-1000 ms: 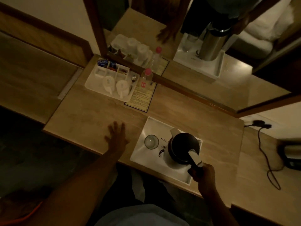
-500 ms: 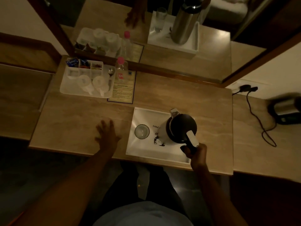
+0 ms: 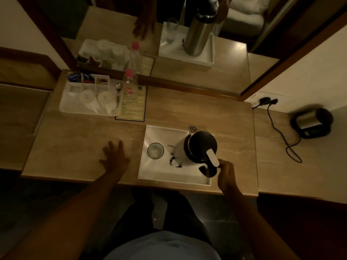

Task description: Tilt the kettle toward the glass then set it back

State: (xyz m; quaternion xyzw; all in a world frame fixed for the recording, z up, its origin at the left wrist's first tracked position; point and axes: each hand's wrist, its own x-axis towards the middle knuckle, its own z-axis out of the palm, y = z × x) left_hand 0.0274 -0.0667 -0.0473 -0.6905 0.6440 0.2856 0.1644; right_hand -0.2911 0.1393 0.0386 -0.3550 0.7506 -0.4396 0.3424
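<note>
A steel kettle (image 3: 199,147) with a black lid and white lever stands upright on a white tray (image 3: 161,173), its spout pointing away from me. An empty glass (image 3: 155,150) stands on the same tray, just left of the kettle and apart from it. My right hand (image 3: 226,175) is at the black handle on the near right side, with only the fingertips curled against it. My left hand (image 3: 115,156) lies flat on the wooden table (image 3: 75,143) to the left of the tray, fingers spread, holding nothing.
A tray of white cups and sachets (image 3: 90,98) sits at the back left, with a pink-capped bottle (image 3: 129,83) and a printed card (image 3: 133,109) beside it. A mirror (image 3: 187,72) rises behind. On the right, a black cord (image 3: 281,136) runs to a device (image 3: 311,124).
The kettle stays upright on the tray. My right hand has slid back along the handle, so more of the handle shows. My left hand has not moved on the table.
</note>
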